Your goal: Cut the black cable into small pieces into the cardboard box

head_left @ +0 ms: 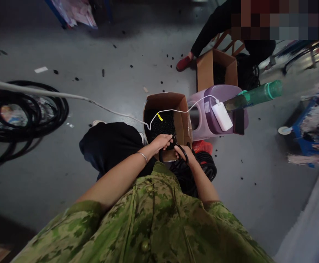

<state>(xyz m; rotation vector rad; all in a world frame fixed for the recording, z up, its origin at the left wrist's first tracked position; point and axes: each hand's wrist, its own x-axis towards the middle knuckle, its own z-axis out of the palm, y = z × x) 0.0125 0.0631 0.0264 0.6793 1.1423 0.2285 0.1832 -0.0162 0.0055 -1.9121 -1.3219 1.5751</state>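
From my end, head view: left hand [162, 141] is clenched, fingertips pinched together, gripping black tubing [160, 156]; exact contact is too small for me to read. Right hand [185, 151] has fingers curled round the same tubing, which bows out in a loop beside its knuckles. I've got the tubing at the near edge of 1 open cardboard box [166, 98], between and below the 2 hands. Small black pieces [163, 126] fill the box bottom. White cable [107, 109] with 1 yellow tag [159, 117] crosses over the box to a white block [222, 116] on a purple stool [214, 129], right of the box. Green bottle [266, 91] lies on the stool too, sticking out past its edge. Black coils [208, 166] and a red bag [203, 147] sit near the right forearm; bigger black hoses [63, 109] on the far left. Box no. 2 [204, 71] stands beyond the stool, near a co-worker's red shoe [184, 63].
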